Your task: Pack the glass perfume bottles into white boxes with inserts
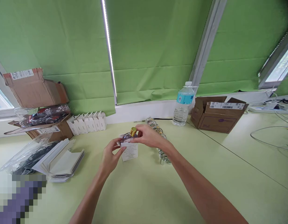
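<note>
A perfume bottle with a gold cap (133,132) sits partly inside the open top of a small white printed box (130,152) at the middle of the table. My right hand (147,135) grips the bottle near its cap, thumb along its front. My left hand (112,153) pinches the left edge of the white box, thumb in front and fingers behind. Right behind my right forearm runs a row of several glass perfume bottles (163,155), some with gold parts, partly hidden by that arm.
Several white boxes (89,123) stand in a row at the back left. Folded white cartons (62,163) and a plastic-wrapped dark bundle (32,158) lie left. Stacked cardboard boxes (34,90) are behind them. At the back right stand a water bottle (182,104) and an open cardboard box (216,119), with cables (262,141) beyond.
</note>
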Demonstrator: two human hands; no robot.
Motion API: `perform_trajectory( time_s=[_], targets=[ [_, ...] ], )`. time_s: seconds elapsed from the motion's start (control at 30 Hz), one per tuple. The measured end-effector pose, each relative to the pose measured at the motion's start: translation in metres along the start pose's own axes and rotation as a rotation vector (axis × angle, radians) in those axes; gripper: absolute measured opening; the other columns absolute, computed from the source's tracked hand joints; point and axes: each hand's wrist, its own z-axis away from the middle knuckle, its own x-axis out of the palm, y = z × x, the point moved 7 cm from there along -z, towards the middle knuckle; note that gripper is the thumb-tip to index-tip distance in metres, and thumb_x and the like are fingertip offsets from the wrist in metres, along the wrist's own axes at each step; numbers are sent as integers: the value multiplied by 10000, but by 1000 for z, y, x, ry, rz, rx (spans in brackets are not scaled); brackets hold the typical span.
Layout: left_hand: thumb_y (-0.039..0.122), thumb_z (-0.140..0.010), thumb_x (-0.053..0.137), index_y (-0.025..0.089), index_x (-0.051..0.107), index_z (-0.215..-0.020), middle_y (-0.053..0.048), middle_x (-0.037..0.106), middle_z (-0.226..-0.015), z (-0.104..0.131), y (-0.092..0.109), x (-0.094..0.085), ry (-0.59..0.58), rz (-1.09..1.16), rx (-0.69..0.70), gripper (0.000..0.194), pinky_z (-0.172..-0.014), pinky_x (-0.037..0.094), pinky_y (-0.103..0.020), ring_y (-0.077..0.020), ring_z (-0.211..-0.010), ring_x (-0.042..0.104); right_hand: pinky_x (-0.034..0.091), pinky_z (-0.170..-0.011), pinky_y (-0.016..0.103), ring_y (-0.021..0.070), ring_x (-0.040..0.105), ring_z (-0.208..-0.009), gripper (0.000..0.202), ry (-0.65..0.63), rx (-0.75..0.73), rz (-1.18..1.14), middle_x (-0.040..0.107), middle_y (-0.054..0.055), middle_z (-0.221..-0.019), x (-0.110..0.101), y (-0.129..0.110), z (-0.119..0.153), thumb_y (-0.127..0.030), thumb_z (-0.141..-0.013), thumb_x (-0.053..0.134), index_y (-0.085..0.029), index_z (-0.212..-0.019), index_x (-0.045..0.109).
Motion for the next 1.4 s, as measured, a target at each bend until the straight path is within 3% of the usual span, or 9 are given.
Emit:
perform_trajectory(
  time_s=[0.33, 0.6, 0.9, 1.0, 1.1, 1.23, 1.4],
  targets=[
    [318, -826, 613, 209, 561, -1120, -55, 663, -1081, 3, 2, 2, -11, -21, 7, 318, -893, 540, -376, -176, -964, 648, 295, -531, 233, 119, 465, -623, 203, -58, 30, 99, 570, -2, -756, 10, -9, 6, -377, -770, 625, -181, -770, 569],
    [306, -843, 588, 219, 566, -1126, -53, 657, -1105, 4, 6, 4, -33, -32, 34, 297, -902, 536, -371, -171, -981, 641, 298, -561, 248, 116, 449, -622, 388, -59, -10, 153, 527, 13, -722, 25, -9, 1, -479, -876, 449, -168, -662, 534],
    [316, -848, 573, 223, 561, -1141, -67, 648, -1127, 5, 6, 5, -38, -54, 62, 307, -900, 535, -394, -180, -981, 640, 273, -554, 258, 107, 419, -583, 250, -2, 9, 193, 520, 1, -676, 29, -6, -1, -309, -813, 503, -178, -602, 472],
    [321, -846, 574, 223, 564, -1131, -68, 651, -1117, 5, 7, 4, -28, -53, 64, 301, -898, 534, -394, -181, -977, 641, 282, -548, 248, 118, 458, -606, 112, 21, 42, 124, 558, -4, -699, 26, -7, 1, -296, -800, 521, -193, -763, 544],
    [328, -848, 572, 226, 562, -1137, -69, 652, -1115, 5, 7, 5, -31, -56, 63, 307, -893, 533, -381, -181, -988, 637, 293, -544, 234, 123, 488, -628, 156, 15, 49, 61, 594, -17, -728, 23, -10, 4, -295, -804, 537, -213, -936, 542],
    [337, -854, 565, 233, 563, -1140, -66, 646, -1129, 5, 5, 4, -28, -67, 66, 304, -900, 530, -380, -181, -1005, 628, 295, -563, 242, 125, 482, -644, 122, 9, 20, 125, 595, 1, -729, 20, -16, 6, -309, -836, 526, -196, -834, 572],
    [338, -853, 568, 224, 566, -1133, -67, 644, -1132, 5, 5, 4, -33, -60, 56, 303, -904, 530, -385, -181, -1001, 628, 300, -595, 245, 125, 477, -671, 240, 8, -24, 183, 577, 22, -745, 22, -20, 4, -324, -865, 510, -171, -688, 559]
  ],
)
